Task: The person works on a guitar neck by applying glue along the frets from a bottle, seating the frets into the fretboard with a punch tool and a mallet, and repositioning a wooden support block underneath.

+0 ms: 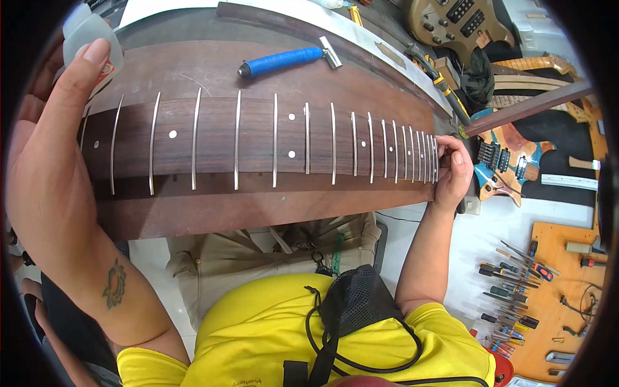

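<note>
A dark wooden guitar fretboard [216, 135] with white dot inlays lies across a brown board [258, 213]. Metal fret wires [275, 138] cross it, several of them sticking out past its edges. My left hand [55, 138], at the far left, is closed around a small translucent bottle [97, 35] with a red-and-white label, held above the fretboard's wide-spaced end. At the opposite end, my right hand [454, 171] grips the narrow-spaced tip, its fingers partly hidden. A blue-handled tool with a metal crosspiece [284, 61] rests on the board behind the fretboard.
Two guitar bodies, one tan [451, 26] and one blue-and-wood [509, 155], lie at the upper right near guitar necks [529, 64]. A dark wooden strip [529, 108] juts in from the right. Screwdrivers and files [509, 290] hang on an orange panel [548, 258].
</note>
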Available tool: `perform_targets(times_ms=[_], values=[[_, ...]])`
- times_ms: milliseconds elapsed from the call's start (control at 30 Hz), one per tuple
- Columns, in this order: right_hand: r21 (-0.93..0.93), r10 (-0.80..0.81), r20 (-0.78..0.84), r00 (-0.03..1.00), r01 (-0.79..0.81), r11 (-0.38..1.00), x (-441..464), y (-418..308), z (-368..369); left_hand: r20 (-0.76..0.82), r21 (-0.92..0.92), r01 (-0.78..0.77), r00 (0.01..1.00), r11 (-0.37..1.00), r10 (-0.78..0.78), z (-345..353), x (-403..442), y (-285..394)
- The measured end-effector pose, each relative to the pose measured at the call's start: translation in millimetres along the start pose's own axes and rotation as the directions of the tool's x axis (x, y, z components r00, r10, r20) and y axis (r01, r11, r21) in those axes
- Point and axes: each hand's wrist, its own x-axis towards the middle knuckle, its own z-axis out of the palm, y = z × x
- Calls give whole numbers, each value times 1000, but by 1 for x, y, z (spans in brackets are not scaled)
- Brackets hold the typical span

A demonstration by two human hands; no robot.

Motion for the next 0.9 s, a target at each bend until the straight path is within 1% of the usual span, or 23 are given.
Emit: perform_targets(times_ms=[33,100,133,167,200,233,300,333,400,433,467,500,533,600,667,733,767,800,833,867,900], values=[[-4,-10,5,1000,10,1000,0,-1,1,-2,1,3,1000,1000,-3,-3,0,-7],[-7,-19,10,1000,19,1000,0,-1,1,25,138,-134,991,981,132,-12,0,-25],[-5,-18,9,1000,18,1000,0,1,0,25,138,-135,991,981,132,-15,-1,-27],[-3,-17,7,1000,17,1000,0,1,-1,104,277,-224,974,934,203,-19,-3,-28],[-3,-17,6,1000,17,1000,0,1,-1,192,402,-315,947,860,258,-21,-3,-28],[-1,-16,5,1000,16,1000,0,1,-1,194,401,-317,946,859,258,-20,-2,-28],[2,-13,2,1000,13,1000,0,1,-1,135,266,-239,968,934,209,-18,0,-29],[1,-14,3,1000,14,1000,0,1,-1,137,266,-239,968,934,209,-15,-3,-30],[7,-14,4,1000,14,1000,0,1,-2,-39,195,-37,998,980,45,-7,-10,-30],[0,-9,2,1000,9,1000,-1,1,-3,-36,11,77,996,997,-77,7,-6,-6],[6,-12,-5,1000,12,1000,-1,2,-2,-14,-162,178,983,971,-183,18,2,20],[-4,-38,-2,999,38,999,0,4,-3,-17,-235,197,978,952,-206,21,5,22],[4,-49,6,999,49,999,1,4,-3,18,-242,213,976,947,-216,23,9,29],[28,-18,-7,1000,18,999,-1,6,-5,106,-245,256,966,935,-236,24,20,38],[28,-53,-16,998,53,998,-2,6,-2,218,-123,241,953,963,-211,23,35,36],[14,-61,-25,998,61,998,-3,3,0,161,92,177,968,980,-190,24,57,38],[44,-70,-44,997,72,996,-4,5,1,174,282,131,967,950,-185,25,70,36],[74,-48,-36,998,51,996,-4,8,1,187,452,81,965,888,-183,28,85,31],[101,-26,-24,999,28,995,-5,9,0,228,523,50,954,851,-196,34,97,21],[97,-37,-27,999,40,994,-6,9,0,269,585,21,938,811,-218,40,104,11],[103,-41,-32,999,44,994,-5,10,1,279,584,9,937,812,-211,44,107,5]])
